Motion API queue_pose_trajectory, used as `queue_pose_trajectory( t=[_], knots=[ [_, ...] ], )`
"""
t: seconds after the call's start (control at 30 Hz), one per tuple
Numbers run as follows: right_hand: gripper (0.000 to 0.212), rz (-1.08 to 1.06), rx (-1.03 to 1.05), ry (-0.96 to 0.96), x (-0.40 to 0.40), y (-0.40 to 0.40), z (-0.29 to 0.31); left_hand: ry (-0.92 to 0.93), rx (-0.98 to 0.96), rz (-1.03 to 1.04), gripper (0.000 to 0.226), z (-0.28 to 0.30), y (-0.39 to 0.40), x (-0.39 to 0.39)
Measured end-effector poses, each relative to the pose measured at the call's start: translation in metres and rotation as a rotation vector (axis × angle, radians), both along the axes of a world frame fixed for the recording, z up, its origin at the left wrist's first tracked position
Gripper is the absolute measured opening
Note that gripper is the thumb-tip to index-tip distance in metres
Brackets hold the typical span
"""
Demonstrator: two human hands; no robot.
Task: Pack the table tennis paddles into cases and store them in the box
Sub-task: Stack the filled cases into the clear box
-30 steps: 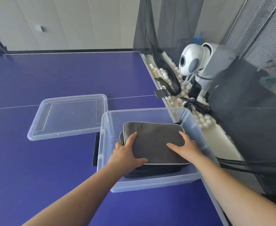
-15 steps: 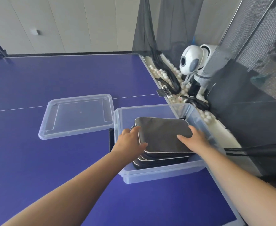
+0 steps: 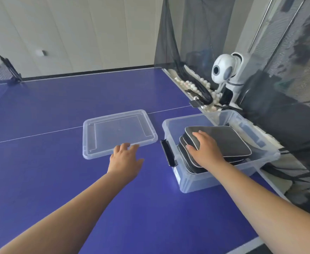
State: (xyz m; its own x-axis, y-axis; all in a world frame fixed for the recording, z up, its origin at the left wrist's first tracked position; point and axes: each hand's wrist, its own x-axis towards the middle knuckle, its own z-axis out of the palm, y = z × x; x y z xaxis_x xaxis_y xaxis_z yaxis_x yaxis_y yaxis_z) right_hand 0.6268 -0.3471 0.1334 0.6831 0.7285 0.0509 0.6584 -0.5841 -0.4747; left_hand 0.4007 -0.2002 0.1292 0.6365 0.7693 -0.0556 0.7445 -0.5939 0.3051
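Nearest the viewer, two bare forearms extend over the blue counter [image 3: 40, 116]. The left hand [image 3: 124, 159] hovers just short of the near edge of the clear lid [image 3: 119, 132], fingers [image 3: 122, 146] spread apart and holding nothing; whether the fingertips touch the lid rim cannot be told. The right hand [image 3: 205, 149] rests on the top case [image 3: 222, 140], its fingers curled over the case's near-left corner and pressing it down.

The stack of dark, pale-piped cases [image 3: 189, 158] lies inside the clear plastic box [image 3: 196, 180], tilted slightly, with the top case rising about level with the rim. The paddles themselves are not visible; presumably they are inside the cases. A black latch [image 3: 168, 153] hangs on the box's left end wall. The lid lies flat, just left of the box and apart from it.

Farther right, beyond the counter edge, white balls [image 3: 192, 85] gather in a trough beneath dark netting [image 3: 178, 33], beside a white ball-feeding machine [image 3: 223, 70]. A net post [image 3: 11, 69] stands at far left.

Judged step: packing appears complete and closing the box is beginning. The next move calls for gripping the lid, carrying it rightward over the box, withdrawing the right hand, and keeping the cases below the rim so the lid seats.
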Motion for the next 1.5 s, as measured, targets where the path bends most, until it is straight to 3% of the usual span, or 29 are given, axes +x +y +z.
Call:
queue_pose_trajectory(
  t=[0.27, 0.7, 1.1, 1.5],
  knots=[
    [0.058, 0.148, -0.004, -0.062, -0.06, 0.031, -0.006, 0.044, -0.013, 0.158, 0.06, -0.014, 0.028, -0.072],
    [0.059, 0.303, -0.02, -0.035, -0.079, 0.107, -0.019, -0.004, -0.097, 0.392, 0.058, -0.037, 0.066, -0.125],
    [0.066, 0.175, -0.163, 0.039, -0.062, 0.218, -0.052, -0.023, -0.157, 0.444, 0.06, -0.069, 0.17, -0.141],
    [0.071, -0.002, -0.341, 0.081, 0.006, 0.346, -0.127, -0.082, -0.257, 0.522, 0.067, -0.136, 0.288, -0.079]
  ],
)
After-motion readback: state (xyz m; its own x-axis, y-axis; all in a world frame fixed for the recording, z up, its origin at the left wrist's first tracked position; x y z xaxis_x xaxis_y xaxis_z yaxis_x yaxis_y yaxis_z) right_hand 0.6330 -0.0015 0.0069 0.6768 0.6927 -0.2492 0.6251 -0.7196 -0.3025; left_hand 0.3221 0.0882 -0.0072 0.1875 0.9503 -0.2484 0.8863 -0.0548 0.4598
